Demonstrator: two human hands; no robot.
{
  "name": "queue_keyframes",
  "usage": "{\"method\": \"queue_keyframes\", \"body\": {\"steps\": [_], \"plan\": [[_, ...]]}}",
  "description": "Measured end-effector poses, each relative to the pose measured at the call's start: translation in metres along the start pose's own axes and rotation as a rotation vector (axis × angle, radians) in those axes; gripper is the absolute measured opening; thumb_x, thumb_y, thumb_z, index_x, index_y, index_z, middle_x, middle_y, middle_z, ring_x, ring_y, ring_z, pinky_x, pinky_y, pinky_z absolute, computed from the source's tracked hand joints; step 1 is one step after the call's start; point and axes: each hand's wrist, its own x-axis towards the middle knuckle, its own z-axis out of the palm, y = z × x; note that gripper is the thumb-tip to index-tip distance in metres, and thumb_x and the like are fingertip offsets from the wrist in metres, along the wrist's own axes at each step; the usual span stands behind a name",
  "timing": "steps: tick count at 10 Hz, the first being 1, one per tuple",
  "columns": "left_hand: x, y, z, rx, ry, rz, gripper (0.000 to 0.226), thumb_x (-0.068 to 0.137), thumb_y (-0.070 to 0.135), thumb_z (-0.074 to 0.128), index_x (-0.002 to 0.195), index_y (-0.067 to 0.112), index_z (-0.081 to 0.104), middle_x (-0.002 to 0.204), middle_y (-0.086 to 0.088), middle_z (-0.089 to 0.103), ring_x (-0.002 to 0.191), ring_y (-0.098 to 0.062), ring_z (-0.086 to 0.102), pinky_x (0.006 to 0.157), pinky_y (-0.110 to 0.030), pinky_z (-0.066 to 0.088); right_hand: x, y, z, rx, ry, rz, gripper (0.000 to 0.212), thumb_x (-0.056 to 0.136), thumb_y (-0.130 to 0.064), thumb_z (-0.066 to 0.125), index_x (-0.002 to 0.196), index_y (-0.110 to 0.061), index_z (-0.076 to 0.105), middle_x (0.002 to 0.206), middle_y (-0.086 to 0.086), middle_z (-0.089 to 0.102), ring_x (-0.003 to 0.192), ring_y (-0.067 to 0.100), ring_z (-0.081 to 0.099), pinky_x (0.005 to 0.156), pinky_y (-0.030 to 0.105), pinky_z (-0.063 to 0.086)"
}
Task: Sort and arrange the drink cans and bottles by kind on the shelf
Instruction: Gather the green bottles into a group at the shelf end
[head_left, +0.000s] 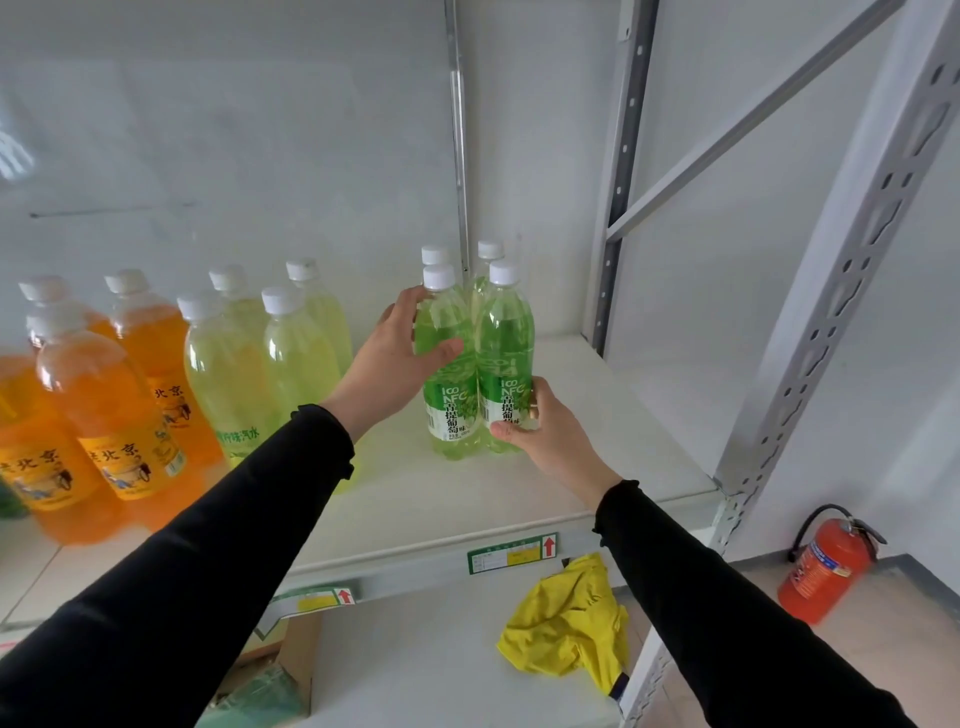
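Four green grape drink bottles stand in a tight two-by-two block on the white shelf board, toward its right end and just in front of the back wall. The left hand presses against the left side of the block, fingers curled round the front-left bottle and thumb laid across its front. The right hand cups the front-right bottle low at its label, fingers wrapped behind and thumb in front. Both hands grip, squaring the group.

To the left of the green block, apart from it, stand pale yellow-green soda bottles, and beyond those orange soda bottles at the frame's left edge, so the kinds look largely separated already.

The risk I judge: these tall, narrow bottles tip easily, and a push high on the left side with the right hand low could topple the rear pair against the wall. The left sleeve passes just beside the yellow-green bottles and could knock one over on withdrawal.

Below the green block, on a lower surface, lies a yellow cloth; a red fire extinguisher sits on the floor beyond the shelf upright.
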Motion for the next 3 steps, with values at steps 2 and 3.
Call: {"method": "queue_keyframes", "body": {"steps": [2,3], "plan": [[-0.023,-0.013,0.004,0.021,-0.097,-0.092,0.086,0.087,0.05,0.065,0.157,0.03,0.019,0.155,0.0,0.039,0.133,-0.017,0.049,0.11,-0.046,0.044,-0.01,-0.003,-0.009,-0.178,-0.041,-0.007,0.068,0.094,-0.037,0.068,0.151,-0.025,0.033,0.143,-0.007,0.055,0.133,0.013,0.05,0.097,0.026,0.036],[-0.05,-0.016,-0.001,0.088,-0.152,-0.109,0.09,0.093,0.043,0.065,0.161,0.026,0.008,0.16,0.001,0.03,0.139,-0.015,0.042,0.115,-0.044,0.038,-0.024,-0.019,-0.03,-0.301,-0.056,-0.055,0.07,0.095,-0.038,0.066,0.155,-0.024,0.032,0.152,-0.002,0.048,0.139,0.017,0.045,0.102,0.028,0.035]]}}
